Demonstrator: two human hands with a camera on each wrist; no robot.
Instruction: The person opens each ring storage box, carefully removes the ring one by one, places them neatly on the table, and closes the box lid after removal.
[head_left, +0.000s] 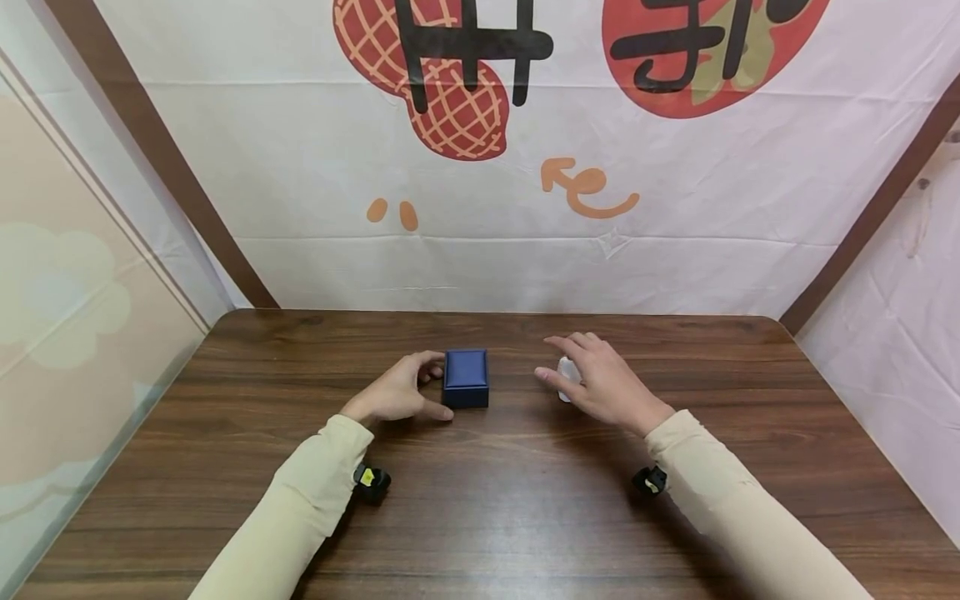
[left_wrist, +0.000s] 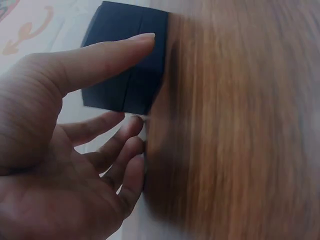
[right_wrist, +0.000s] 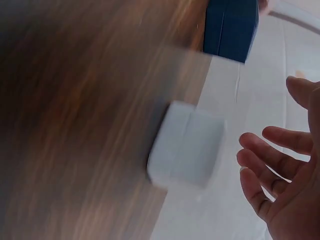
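Observation:
A small dark-blue hinged box (head_left: 466, 379), like a jewellery box, stands on the wooden table with its lid down. My left hand (head_left: 397, 390) is at its left side, thumb near the front and fingers loosely bent behind. In the left wrist view, the thumb (left_wrist: 110, 59) crosses in front of the box (left_wrist: 115, 92); whether it touches cannot be told. To the right lies a small white rounded case (head_left: 567, 379) with a seam, partly hidden by my right hand (head_left: 600, 379). The right wrist view shows that hand (right_wrist: 290, 170) apart from the white case (right_wrist: 187, 145), fingers spread and relaxed.
The brown wood-grain table (head_left: 480, 508) ends at a white printed cloth (head_left: 480, 271) behind the objects. More cloth hangs at the left and right sides. A black wrist camera sits under each sleeve, the left one (head_left: 371, 483) with a yellow mark.

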